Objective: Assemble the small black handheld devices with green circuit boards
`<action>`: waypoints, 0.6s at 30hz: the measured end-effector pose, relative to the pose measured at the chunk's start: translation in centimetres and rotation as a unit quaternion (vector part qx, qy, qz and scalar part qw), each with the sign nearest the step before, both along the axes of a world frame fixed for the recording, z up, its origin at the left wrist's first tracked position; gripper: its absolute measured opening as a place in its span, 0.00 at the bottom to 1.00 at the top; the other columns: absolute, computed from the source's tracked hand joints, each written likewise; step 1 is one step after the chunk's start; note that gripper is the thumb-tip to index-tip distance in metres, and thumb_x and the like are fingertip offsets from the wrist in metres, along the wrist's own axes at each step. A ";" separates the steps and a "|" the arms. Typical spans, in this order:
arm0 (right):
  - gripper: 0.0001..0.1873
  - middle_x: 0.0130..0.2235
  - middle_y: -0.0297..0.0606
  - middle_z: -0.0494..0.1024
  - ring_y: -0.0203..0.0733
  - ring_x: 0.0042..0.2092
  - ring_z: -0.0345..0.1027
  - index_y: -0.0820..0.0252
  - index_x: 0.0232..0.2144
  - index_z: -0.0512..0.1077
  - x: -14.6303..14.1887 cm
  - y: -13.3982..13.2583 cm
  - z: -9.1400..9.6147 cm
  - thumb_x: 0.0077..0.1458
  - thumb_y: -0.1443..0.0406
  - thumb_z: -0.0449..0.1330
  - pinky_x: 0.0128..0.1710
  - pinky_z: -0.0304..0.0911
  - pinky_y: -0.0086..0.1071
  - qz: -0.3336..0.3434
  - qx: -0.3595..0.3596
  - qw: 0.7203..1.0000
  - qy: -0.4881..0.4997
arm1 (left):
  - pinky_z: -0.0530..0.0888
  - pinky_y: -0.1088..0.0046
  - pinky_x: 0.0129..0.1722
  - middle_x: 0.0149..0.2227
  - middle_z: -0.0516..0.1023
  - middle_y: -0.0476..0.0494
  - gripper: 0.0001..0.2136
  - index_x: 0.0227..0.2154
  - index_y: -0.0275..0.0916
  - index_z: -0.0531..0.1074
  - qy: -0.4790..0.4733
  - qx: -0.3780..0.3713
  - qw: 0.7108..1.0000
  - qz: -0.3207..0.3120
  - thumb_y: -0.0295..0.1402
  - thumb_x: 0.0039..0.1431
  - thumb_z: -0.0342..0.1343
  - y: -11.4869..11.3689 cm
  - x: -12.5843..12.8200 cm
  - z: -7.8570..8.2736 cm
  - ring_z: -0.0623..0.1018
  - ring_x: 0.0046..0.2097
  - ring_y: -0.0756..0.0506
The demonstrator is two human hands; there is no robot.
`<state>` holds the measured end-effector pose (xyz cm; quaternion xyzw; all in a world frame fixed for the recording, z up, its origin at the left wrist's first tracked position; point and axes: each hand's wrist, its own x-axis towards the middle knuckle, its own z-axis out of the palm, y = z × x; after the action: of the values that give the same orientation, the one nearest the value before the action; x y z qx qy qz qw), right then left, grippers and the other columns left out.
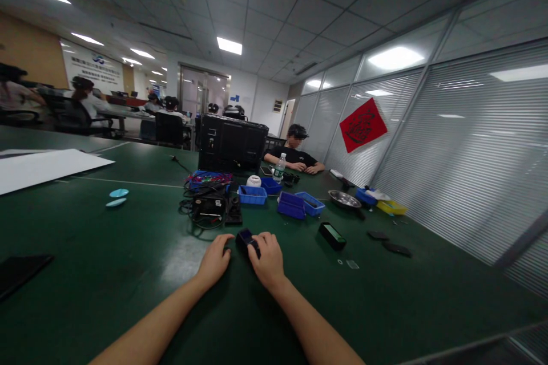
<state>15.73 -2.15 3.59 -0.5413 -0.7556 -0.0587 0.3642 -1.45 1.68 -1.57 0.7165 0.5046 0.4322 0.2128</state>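
A small dark handheld device with a bluish screen [245,235] lies on the green table, tilted away from me. My right hand [268,256] closes over its near right side, and the fingers hide part of it. Just left of the device is my left hand [214,262], fingers curved and apart from the thumb, holding nothing. Beyond the hands sit a black power adapter [208,206] among tangled cables and a black stand-like part [233,211]. To the right lies a black box-shaped device with a green face [333,236].
Blue bins [252,196], a baseball [254,181], a water bottle [279,168] and a large black monitor-like case [233,142] stand farther back. A metal bowl [345,200] and a yellow tray [391,208] are at right. A person [295,154] sits across the table.
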 end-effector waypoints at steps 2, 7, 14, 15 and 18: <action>0.17 0.38 0.42 0.69 0.42 0.41 0.60 0.60 0.39 0.69 1.2 1.1 -0.4 0.56 0.60 0.45 0.42 0.56 0.36 0.001 -0.022 0.995 0.098 | 0.67 0.68 0.47 0.43 0.70 0.43 0.17 0.42 0.38 0.65 -0.009 -0.012 1.000 0.001 0.23 0.47 0.46 -0.1 -0.1 0.1 0.71 0.46 0.47; 0.23 0.36 0.41 0.71 0.38 0.31 0.65 0.60 0.44 0.68 2.5 3.0 -2.2 0.55 0.55 0.43 0.30 0.62 0.32 0.053 -0.203 0.937 0.279 | 0.69 0.70 0.42 0.40 0.71 0.44 0.12 0.40 0.38 0.66 -0.027 -0.031 0.999 -0.006 0.31 0.52 0.45 -0.7 0.1 1.1 0.72 0.41 0.48; 0.28 0.33 0.39 0.70 0.31 0.23 0.61 0.61 0.45 0.67 0.3 2.7 -3.5 0.53 0.49 0.44 0.18 0.58 0.24 0.221 -0.303 0.865 0.335 | 0.70 0.69 0.42 0.45 0.69 0.39 0.19 0.45 0.35 0.63 -0.038 -0.029 0.999 0.000 0.41 0.53 0.46 -1.1 0.2 1.8 0.72 0.44 0.45; 0.27 0.34 0.40 0.70 0.32 0.25 0.63 0.62 0.45 0.67 0.2 2.7 -3.6 0.53 0.49 0.45 0.18 0.58 0.24 0.230 -0.304 0.861 0.338 | 0.69 0.68 0.44 0.46 0.68 0.38 0.21 0.47 0.35 0.61 -0.031 -0.030 0.999 0.007 0.41 0.52 0.47 -1.1 0.2 1.8 0.71 0.45 0.45; 0.25 0.39 0.42 0.70 0.34 0.29 0.65 0.61 0.47 0.66 0.1 2.7 -3.7 0.54 0.52 0.45 0.19 0.60 0.24 0.235 -0.313 0.853 0.344 | 0.64 0.65 0.50 0.51 0.65 0.36 0.29 0.51 0.34 0.56 0.008 -0.029 0.999 0.033 0.42 0.47 0.51 -1.7 0.8 1.7 0.67 0.51 0.42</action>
<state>15.79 0.56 -0.09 -0.4190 -0.6649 0.4585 0.4150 -0.64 0.03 0.13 0.6965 0.5421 0.4180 0.2151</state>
